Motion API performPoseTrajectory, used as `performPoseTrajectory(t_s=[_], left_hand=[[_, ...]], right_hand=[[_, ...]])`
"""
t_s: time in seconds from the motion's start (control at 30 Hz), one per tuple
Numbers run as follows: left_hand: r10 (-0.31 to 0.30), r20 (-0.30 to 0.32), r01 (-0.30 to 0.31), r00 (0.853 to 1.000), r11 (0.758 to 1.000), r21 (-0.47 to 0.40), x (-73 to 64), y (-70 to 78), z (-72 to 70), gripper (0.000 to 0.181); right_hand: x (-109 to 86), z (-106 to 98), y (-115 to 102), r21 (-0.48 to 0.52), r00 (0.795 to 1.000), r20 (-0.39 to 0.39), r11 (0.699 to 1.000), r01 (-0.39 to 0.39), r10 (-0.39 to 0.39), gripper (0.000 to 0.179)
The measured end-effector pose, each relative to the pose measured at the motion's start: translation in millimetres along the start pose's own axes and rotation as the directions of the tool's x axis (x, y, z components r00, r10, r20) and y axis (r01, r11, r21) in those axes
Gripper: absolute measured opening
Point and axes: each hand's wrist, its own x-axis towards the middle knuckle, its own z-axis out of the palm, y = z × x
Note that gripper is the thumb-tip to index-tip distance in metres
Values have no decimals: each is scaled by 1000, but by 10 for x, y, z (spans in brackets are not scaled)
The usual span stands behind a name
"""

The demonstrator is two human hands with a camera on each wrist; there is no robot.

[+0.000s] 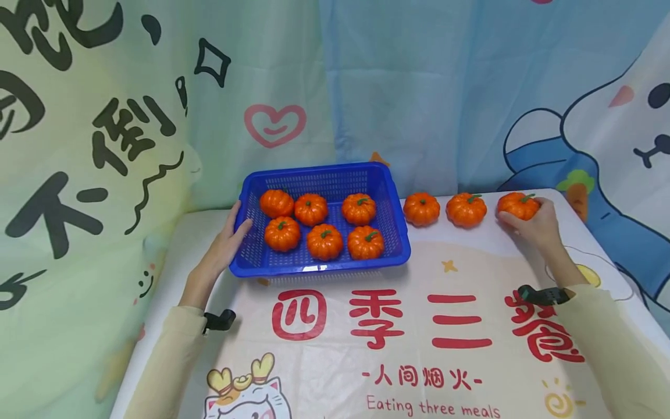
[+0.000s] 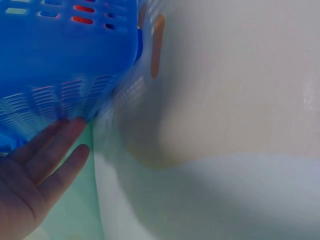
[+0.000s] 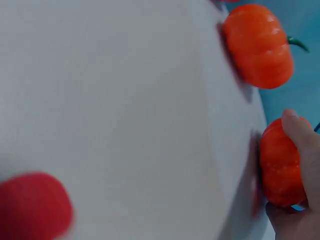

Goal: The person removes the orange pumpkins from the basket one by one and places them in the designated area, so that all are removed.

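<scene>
My left hand (image 1: 222,247) rests against the left side of a blue plastic basket (image 1: 319,270). Its thumb lies over the rim, and its straight fingers touch the outer wall (image 2: 75,47) in the left wrist view. Inside the basket sit several small orange pumpkins (image 1: 282,234) with green stems. At the far right, my right hand (image 1: 541,224) grips another orange pumpkin (image 1: 517,205), thumb and fingers on opposite sides. The right wrist view shows this pumpkin (image 3: 280,167) at the table's back edge; whether it touches the table I cannot tell.
Two more pumpkins, one beside the basket (image 1: 421,209) and one near my right hand (image 1: 466,210), stand in a row along the back edge. A printed cloth (image 1: 419,355) covers the table (image 1: 193,233). Behind it hangs a patterned curtain (image 1: 387,87).
</scene>
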Motion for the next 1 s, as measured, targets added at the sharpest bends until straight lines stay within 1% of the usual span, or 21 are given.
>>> performPoseTrajectory(t_s=[0.17,0.4,0.53,0.63,0.73,0.8,0.87,0.9,0.97,1.0], left_hand=[[3,0,-3,1000,1000,-2,4,-5,0,73],[2,11,-2,1000,1000,4,6,13,-2,73],[-2,11,2,1000,1000,4,5,9,-1,73],[-3,3,3,1000,1000,5,5,8,-4,73],[-2,6,2,1000,1000,6,10,13,0,74],[-5,13,5,1000,1000,8,12,17,4,74],[-7,15,7,1000,1000,9,13,19,7,74],[-8,15,8,1000,1000,10,12,22,7,75],[-11,15,11,1000,1000,13,11,22,5,74],[-14,15,14,1000,1000,17,9,21,3,74]], right_hand=[[19,77,50,5,1000,8,1000,8,-8,104],[30,39,26,4,999,36,1000,-25,25,104],[49,49,26,20,999,32,1000,-19,18,103],[58,64,40,27,1000,28,1000,-12,11,105],[57,57,50,6,1000,22,1000,-14,14,108],[42,43,50,-40,999,16,999,-28,29,109],[3,29,27,-77,999,-14,997,-32,31,107],[-24,18,9,-88,998,-50,996,-27,23,105],[-93,-1,-58,-80,988,-153,997,-8,-4,99],[-130,-11,-109,-61,977,-212,998,17,-30,95]])
